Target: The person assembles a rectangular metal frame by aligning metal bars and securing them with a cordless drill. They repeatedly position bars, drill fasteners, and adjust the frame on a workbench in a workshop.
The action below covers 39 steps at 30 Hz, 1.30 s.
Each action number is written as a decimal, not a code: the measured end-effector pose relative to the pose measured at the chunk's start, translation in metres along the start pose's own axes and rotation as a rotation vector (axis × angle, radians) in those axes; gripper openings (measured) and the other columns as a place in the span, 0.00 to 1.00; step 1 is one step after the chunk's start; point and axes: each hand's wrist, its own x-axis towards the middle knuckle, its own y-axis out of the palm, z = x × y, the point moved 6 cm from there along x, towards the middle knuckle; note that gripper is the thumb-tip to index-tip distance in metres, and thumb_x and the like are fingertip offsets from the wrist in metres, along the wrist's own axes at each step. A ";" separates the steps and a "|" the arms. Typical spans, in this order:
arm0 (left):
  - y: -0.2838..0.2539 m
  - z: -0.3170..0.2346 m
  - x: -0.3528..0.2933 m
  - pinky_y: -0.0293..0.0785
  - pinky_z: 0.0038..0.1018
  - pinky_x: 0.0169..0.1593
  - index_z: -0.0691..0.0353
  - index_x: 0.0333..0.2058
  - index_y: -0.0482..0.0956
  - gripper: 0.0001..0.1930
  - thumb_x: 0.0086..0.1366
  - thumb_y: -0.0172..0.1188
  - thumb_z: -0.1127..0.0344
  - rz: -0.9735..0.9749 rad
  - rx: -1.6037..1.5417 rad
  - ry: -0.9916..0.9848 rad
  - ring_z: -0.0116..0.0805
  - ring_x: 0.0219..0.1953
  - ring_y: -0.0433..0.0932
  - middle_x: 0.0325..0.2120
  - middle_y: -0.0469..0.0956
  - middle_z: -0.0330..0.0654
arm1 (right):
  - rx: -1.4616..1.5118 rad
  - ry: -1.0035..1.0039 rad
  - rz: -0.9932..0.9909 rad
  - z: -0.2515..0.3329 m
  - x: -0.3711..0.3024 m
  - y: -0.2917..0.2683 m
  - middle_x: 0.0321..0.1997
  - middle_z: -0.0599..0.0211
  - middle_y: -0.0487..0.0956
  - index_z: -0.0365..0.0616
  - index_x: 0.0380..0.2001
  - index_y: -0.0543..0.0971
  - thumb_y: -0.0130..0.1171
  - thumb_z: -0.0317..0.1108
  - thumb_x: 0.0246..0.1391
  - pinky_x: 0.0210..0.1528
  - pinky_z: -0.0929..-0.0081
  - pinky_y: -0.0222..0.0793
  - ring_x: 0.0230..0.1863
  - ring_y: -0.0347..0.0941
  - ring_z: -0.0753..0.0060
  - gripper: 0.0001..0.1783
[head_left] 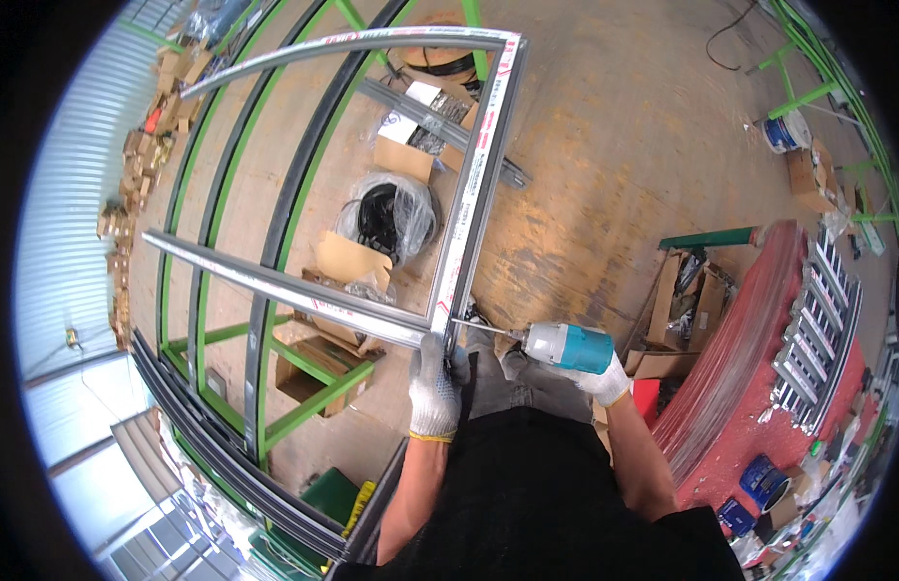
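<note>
A metal window frame (475, 174), covered in printed protective film, lies across a green rack; its two side members run off to the left. My left hand (435, 395), in a white-and-grey knit glove, grips the frame's near corner. In my right hand (609, 382), also gloved, is a teal-and-grey cordless drill (570, 348), held level. Its long thin bit (483, 327) points left, with the tip at the outer side of the frame just above my left hand. Whether the tip touches the metal is too small to tell.
Black-padded bars of the green rack (309, 160) support the frame. Below stand a bag-wrapped black coil (381, 218) and a carton of small parts (406, 155). At right, metal strips (819, 334) lie on a red, film-wrapped surface (725, 358), near an open carton (706, 305).
</note>
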 end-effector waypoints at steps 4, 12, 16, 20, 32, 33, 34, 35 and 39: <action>-0.001 0.000 0.008 0.61 0.24 0.25 0.54 0.34 0.73 0.23 0.75 0.59 0.39 0.049 -0.002 0.015 0.26 0.20 0.66 0.21 0.69 0.33 | 0.257 0.127 0.013 -0.018 0.006 0.004 0.53 0.62 0.88 0.35 0.54 0.85 0.75 0.24 0.55 0.57 0.71 0.80 0.50 0.84 0.72 0.23; 0.006 0.003 0.010 0.60 0.24 0.25 0.53 0.34 0.72 0.23 0.74 0.58 0.38 0.094 -0.055 0.019 0.26 0.20 0.65 0.20 0.68 0.33 | 0.113 0.063 -0.002 -0.040 0.005 -0.002 0.51 0.58 0.88 0.39 0.53 0.85 0.82 0.31 0.47 0.57 0.70 0.80 0.50 0.86 0.68 0.28; 0.000 0.003 0.017 0.60 0.23 0.25 0.52 0.33 0.72 0.20 0.78 0.54 0.43 0.068 -0.039 0.054 0.24 0.20 0.64 0.20 0.67 0.31 | -0.005 0.062 -0.024 -0.047 0.003 -0.007 0.53 0.57 0.88 0.38 0.54 0.85 0.83 0.30 0.46 0.59 0.69 0.79 0.53 0.85 0.67 0.29; -0.028 -0.013 0.031 0.58 0.24 0.24 0.52 0.34 0.72 0.19 0.76 0.57 0.44 0.000 -0.167 -0.004 0.25 0.20 0.62 0.20 0.67 0.32 | 0.080 -0.018 -0.193 -0.053 -0.024 -0.044 0.56 0.62 0.87 0.39 0.60 0.81 0.81 0.22 0.45 0.61 0.64 0.79 0.55 0.84 0.69 0.36; 0.085 -0.006 0.068 0.65 0.25 0.32 0.53 0.38 0.76 0.21 0.75 0.58 0.39 0.237 -0.157 -0.069 0.29 0.26 0.69 0.24 0.71 0.34 | -0.325 -0.061 -0.369 -0.035 -0.078 -0.089 0.54 0.63 0.86 0.43 0.56 0.83 0.71 0.23 0.55 0.58 0.68 0.79 0.56 0.84 0.62 0.24; 0.086 -0.007 0.067 0.65 0.25 0.32 0.53 0.39 0.77 0.22 0.75 0.58 0.39 0.268 -0.109 -0.080 0.29 0.27 0.70 0.25 0.72 0.34 | -0.281 -0.029 -0.410 -0.032 -0.082 -0.084 0.54 0.63 0.86 0.44 0.54 0.84 0.70 0.23 0.55 0.58 0.68 0.79 0.56 0.83 0.61 0.22; 0.086 -0.010 0.064 0.65 0.25 0.32 0.53 0.39 0.77 0.22 0.75 0.58 0.38 0.337 -0.071 -0.070 0.29 0.27 0.70 0.25 0.72 0.34 | -0.169 0.009 -0.470 -0.030 -0.084 -0.080 0.52 0.65 0.86 0.44 0.52 0.85 0.72 0.23 0.53 0.57 0.69 0.79 0.53 0.83 0.65 0.21; 0.082 -0.009 0.061 0.70 0.25 0.34 0.57 0.43 0.80 0.17 0.75 0.61 0.48 0.357 -0.088 -0.171 0.30 0.30 0.74 0.29 0.76 0.37 | -0.054 0.046 -0.530 -0.029 -0.089 -0.075 0.50 0.68 0.86 0.43 0.50 0.85 0.74 0.23 0.52 0.56 0.70 0.79 0.51 0.83 0.68 0.20; 0.057 -0.023 0.039 0.76 0.28 0.38 0.64 0.50 0.80 0.12 0.71 0.60 0.70 0.480 0.351 -0.288 0.35 0.36 0.80 0.37 0.81 0.44 | 0.201 0.136 -0.688 -0.021 -0.101 -0.046 0.52 0.69 0.86 0.45 0.52 0.86 0.74 0.24 0.53 0.58 0.66 0.76 0.53 0.81 0.69 0.21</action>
